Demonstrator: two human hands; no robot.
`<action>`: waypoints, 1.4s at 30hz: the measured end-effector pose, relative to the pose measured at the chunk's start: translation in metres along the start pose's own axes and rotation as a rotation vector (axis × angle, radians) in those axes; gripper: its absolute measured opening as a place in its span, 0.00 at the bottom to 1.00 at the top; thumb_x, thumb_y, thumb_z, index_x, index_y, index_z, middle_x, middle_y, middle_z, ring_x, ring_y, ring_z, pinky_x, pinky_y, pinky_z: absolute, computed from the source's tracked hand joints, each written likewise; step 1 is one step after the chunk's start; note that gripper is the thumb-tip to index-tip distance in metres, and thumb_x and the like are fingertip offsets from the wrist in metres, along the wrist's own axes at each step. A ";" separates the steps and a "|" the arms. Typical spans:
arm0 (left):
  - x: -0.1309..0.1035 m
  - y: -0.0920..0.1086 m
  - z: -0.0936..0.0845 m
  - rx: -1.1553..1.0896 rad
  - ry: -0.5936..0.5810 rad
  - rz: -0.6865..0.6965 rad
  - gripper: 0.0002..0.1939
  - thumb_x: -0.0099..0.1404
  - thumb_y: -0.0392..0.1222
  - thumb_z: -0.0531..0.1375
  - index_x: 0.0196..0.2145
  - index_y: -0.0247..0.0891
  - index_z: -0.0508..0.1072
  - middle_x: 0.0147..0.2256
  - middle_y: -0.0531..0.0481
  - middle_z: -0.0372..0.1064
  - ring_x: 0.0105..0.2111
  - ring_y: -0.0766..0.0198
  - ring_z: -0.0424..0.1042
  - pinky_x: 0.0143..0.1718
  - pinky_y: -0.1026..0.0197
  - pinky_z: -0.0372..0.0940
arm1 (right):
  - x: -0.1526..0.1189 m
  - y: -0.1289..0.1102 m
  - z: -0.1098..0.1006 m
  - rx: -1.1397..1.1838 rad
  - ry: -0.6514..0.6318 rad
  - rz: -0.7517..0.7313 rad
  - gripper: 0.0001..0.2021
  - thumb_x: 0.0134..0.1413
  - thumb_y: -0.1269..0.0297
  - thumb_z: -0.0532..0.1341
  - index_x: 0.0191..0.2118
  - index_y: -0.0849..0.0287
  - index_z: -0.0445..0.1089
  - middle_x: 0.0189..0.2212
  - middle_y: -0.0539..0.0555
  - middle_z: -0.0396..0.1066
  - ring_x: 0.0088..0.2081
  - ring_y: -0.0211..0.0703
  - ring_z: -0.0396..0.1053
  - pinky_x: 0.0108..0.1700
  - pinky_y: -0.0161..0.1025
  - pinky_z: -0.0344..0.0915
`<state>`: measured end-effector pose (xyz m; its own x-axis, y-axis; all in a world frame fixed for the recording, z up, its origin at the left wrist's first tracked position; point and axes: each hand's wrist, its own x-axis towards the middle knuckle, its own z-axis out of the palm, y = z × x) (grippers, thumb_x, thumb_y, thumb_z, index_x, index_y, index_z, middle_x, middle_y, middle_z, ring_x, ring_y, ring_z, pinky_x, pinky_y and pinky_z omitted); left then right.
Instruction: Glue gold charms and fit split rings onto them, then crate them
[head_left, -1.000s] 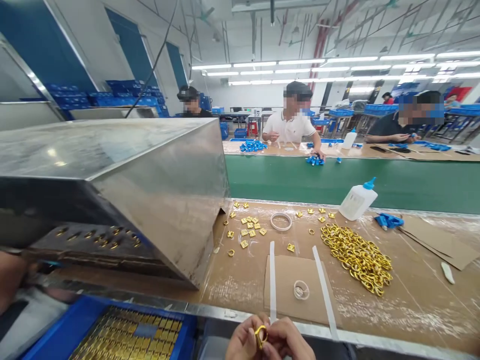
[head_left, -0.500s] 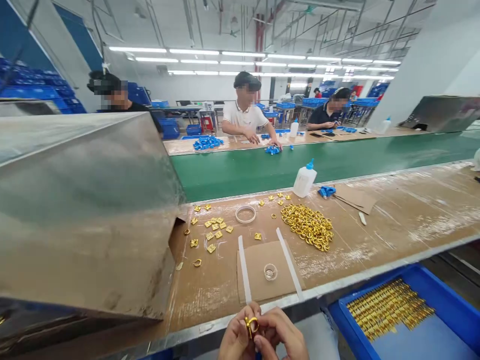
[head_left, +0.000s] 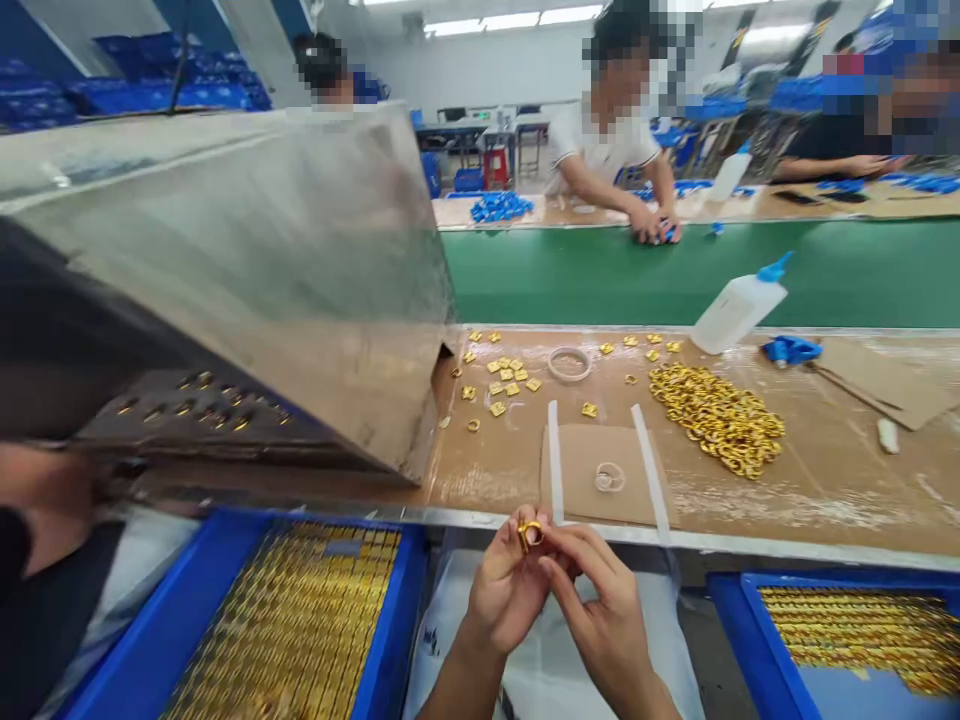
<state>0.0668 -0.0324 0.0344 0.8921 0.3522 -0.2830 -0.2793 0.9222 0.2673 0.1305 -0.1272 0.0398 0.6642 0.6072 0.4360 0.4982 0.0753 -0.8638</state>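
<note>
My left hand (head_left: 510, 592) pinches a gold ring (head_left: 534, 533) with a flat square top, holding it just in front of the table edge. My right hand (head_left: 606, 600) meets it from the right, index finger and thumb at the band's side; their exact contact is partly hidden. Beyond the hands, a small clear cup (head_left: 609, 478) sits on a cardboard pad (head_left: 577, 505) held by white tape strips. A heap of gold rings (head_left: 716, 420) lies to the right, and several square gold pieces (head_left: 506, 376) are scattered to the left.
A metal hood (head_left: 300, 260) stands at left. Blue trays of gold pieces flank me: the left tray (head_left: 409, 620) and the right tray (head_left: 757, 640). A white bottle (head_left: 739, 312) stands by the green belt (head_left: 555, 275). Across it, a co-worker's hands (head_left: 654, 222) handle blue items.
My view has turned left and down, bringing the left tray and a person's arm into sight. My hands still hold the ring, now higher in view. The co-worker's hands have come together.
</note>
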 end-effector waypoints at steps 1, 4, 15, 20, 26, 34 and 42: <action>-0.002 0.002 0.000 0.005 0.008 0.023 0.17 0.55 0.45 0.74 0.26 0.35 0.71 0.34 0.53 0.64 0.33 0.66 0.64 0.41 0.59 0.63 | 0.001 -0.001 0.003 0.013 -0.012 0.003 0.11 0.65 0.65 0.62 0.51 0.52 0.77 0.38 0.56 0.79 0.38 0.44 0.79 0.41 0.37 0.77; -0.006 0.008 0.000 0.008 0.039 0.080 0.18 0.56 0.45 0.74 0.25 0.36 0.69 0.35 0.52 0.63 0.33 0.65 0.64 0.39 0.60 0.63 | 0.003 -0.003 0.008 0.038 -0.060 0.010 0.13 0.65 0.63 0.62 0.53 0.52 0.77 0.39 0.57 0.79 0.38 0.45 0.78 0.41 0.39 0.78; -0.011 0.013 -0.003 -0.130 0.064 0.168 0.18 0.52 0.43 0.76 0.24 0.36 0.69 0.33 0.53 0.63 0.35 0.66 0.67 0.41 0.64 0.65 | 0.016 -0.005 0.015 0.064 -0.193 -0.079 0.16 0.63 0.73 0.62 0.52 0.50 0.77 0.39 0.54 0.81 0.38 0.43 0.80 0.42 0.37 0.78; -0.011 0.016 0.001 -0.156 0.095 0.113 0.15 0.53 0.41 0.76 0.25 0.36 0.73 0.33 0.53 0.67 0.36 0.66 0.70 0.44 0.64 0.66 | 0.013 -0.004 0.017 0.035 -0.159 -0.045 0.15 0.64 0.72 0.61 0.53 0.52 0.77 0.43 0.56 0.81 0.42 0.46 0.80 0.45 0.40 0.78; -0.009 0.017 0.007 -0.126 0.145 0.065 0.13 0.61 0.40 0.70 0.24 0.36 0.72 0.32 0.53 0.69 0.33 0.65 0.71 0.43 0.60 0.67 | 0.008 -0.001 0.014 0.037 -0.191 -0.002 0.18 0.65 0.72 0.60 0.58 0.53 0.73 0.47 0.56 0.81 0.46 0.47 0.80 0.47 0.39 0.78; -0.009 0.016 0.015 -0.106 0.211 0.023 0.15 0.69 0.42 0.63 0.24 0.36 0.69 0.27 0.55 0.65 0.24 0.69 0.63 0.34 0.62 0.65 | 0.003 0.000 0.013 0.034 -0.204 0.065 0.18 0.66 0.68 0.59 0.59 0.56 0.71 0.50 0.59 0.80 0.46 0.48 0.81 0.42 0.37 0.79; -0.010 0.017 0.012 -0.134 0.214 -0.006 0.15 0.69 0.42 0.63 0.25 0.36 0.69 0.25 0.55 0.64 0.24 0.67 0.64 0.32 0.62 0.63 | 0.000 -0.002 0.015 0.044 -0.212 0.062 0.21 0.66 0.69 0.59 0.63 0.55 0.67 0.51 0.59 0.79 0.44 0.46 0.81 0.38 0.34 0.79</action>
<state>0.0576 -0.0222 0.0533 0.8021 0.3596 -0.4768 -0.3320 0.9321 0.1446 0.1211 -0.1154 0.0376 0.5585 0.7641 0.3228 0.4319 0.0643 -0.8996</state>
